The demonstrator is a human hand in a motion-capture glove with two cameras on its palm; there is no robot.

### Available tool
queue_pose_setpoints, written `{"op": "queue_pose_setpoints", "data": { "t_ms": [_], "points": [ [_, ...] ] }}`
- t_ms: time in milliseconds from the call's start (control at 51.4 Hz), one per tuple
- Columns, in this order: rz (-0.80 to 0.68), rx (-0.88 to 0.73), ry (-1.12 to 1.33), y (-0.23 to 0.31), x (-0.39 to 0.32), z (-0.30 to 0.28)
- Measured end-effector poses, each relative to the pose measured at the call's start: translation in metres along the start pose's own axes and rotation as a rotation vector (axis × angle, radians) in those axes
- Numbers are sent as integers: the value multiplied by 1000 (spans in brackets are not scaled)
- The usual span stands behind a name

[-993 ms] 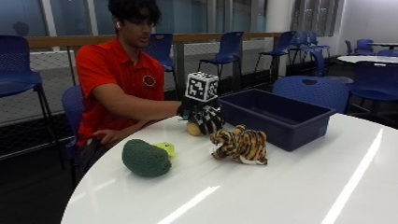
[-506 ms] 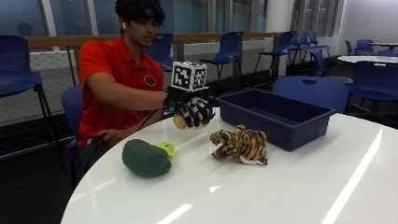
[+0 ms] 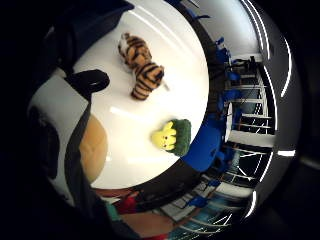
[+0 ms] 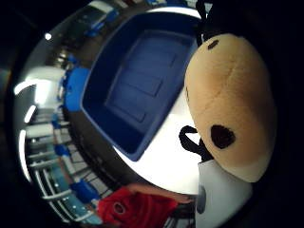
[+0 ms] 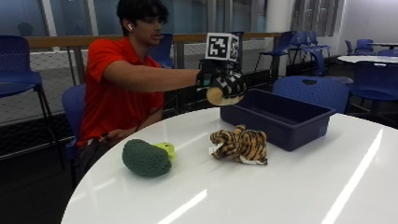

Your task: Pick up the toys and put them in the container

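Outside view: the round white worktop (image 5: 298, 186) takes up most of the scene, and the blue container (image 5: 277, 119) sits toward its far edge at about two o'clock. It looks empty; the thumb-side palm view shows its bare blue floor (image 4: 137, 80) with nothing in it. At about nine o'clock lies the green turtle toy (image 5: 148, 157), and just beside it, toward the middle, the striped tiger toy (image 5: 241, 145); both rest on the worktop, apart from each other. Smallest, the tan plush toy (image 5: 219, 95) is up in the air, the gloved right hand (image 5: 223, 83) with its grip curled round it, just short of the container's near rim. I'd judge this the carrying step for the first toy. Next the hand needs to travel over the rim and let go.
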State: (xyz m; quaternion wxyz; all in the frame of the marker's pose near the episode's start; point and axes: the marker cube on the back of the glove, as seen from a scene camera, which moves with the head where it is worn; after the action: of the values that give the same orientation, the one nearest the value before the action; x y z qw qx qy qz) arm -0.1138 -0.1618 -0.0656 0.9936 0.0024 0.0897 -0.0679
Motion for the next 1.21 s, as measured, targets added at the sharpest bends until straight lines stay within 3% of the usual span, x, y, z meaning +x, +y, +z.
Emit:
{"op": "queue_pose_setpoints", "data": {
  "t_ms": [214, 331, 448, 564, 740, 954, 1207],
  "points": [
    [-55, 48, -26, -52, -47, -40],
    [-128, 41, -80, -73, -69, -43],
    [-99, 16, -139, -90, -81, -36],
    [-234, 11, -96, -95, -87, -25],
    [-116, -16, -143, -108, -94, -19],
    [-208, -82, -365, -98, -92, -15],
    [-210, -81, -285, -51, -32, -8]
  ]
}}
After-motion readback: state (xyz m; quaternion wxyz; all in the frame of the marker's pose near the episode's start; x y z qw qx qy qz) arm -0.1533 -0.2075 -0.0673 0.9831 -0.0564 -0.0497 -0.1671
